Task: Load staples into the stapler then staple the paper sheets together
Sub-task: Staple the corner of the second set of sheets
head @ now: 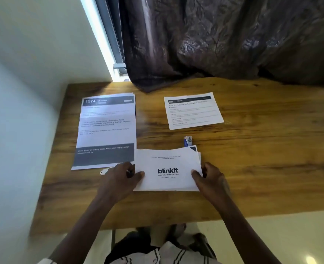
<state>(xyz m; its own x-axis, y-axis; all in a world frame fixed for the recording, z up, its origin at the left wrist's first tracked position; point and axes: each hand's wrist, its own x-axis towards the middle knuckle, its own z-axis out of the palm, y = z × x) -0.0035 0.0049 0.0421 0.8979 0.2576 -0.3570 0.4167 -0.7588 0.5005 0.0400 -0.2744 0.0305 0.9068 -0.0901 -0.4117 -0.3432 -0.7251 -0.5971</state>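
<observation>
Near the front edge of the wooden table (252, 168), a small stack of paper sheets (167, 164) lies flat, long axis running left to right, its "blinkit" print reading upright toward the person. The left hand (122, 179) pinches its left edge, thumb on top; the right hand (209, 178) grips its right edge likewise. A small staple box (188, 141) sits just beyond the stack.

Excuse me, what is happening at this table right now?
A person holds a small stack of sheets, the top one printed "blinkit", by its two sides: left hand and right hand. It lies on the wooden table. A small staple box sits just behind it. Other printed papers lie apart. No stapler is clearly visible.
</observation>
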